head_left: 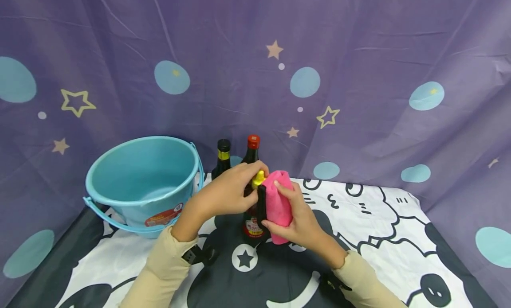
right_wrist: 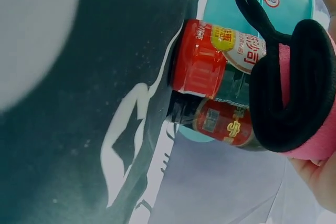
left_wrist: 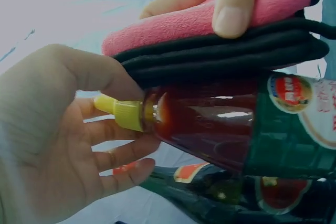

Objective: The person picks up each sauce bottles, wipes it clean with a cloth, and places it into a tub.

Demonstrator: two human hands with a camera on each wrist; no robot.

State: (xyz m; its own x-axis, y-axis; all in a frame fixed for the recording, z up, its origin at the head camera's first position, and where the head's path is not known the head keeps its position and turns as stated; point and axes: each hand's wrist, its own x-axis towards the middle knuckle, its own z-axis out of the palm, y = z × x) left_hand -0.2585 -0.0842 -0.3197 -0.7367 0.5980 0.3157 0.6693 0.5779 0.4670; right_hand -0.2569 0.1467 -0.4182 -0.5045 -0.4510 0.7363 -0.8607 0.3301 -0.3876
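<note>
In the head view, my left hand (head_left: pixel 225 190) is at the top of a red sauce bottle (head_left: pixel 253 228) with a yellow nozzle cap (head_left: pixel 258 178). The left wrist view shows its thumb and fingers (left_wrist: pixel 118 156) around the bottle's neck, the outer fingers spread behind it. My right hand (head_left: pixel 301 219) grips a folded pink cloth (head_left: pixel 279 201) with black edging, thumb on the pink side. The cloth's black folds lie along the bottle's side. In the right wrist view, a black loop (right_wrist: pixel 254 14) sticks out of the cloth, and the bottle's red base (right_wrist: pixel 197 59) stands on the dark tablecloth.
Behind the left hand stand a dark bottle with a red cap (head_left: pixel 253 142) and another with a black cap (head_left: pixel 223 145). A light-blue bucket (head_left: pixel 135 206) with its handle lowered is at the left. A purple curtain (head_left: pixel 239 55) hangs behind the patterned tablecloth (head_left: pixel 375 210).
</note>
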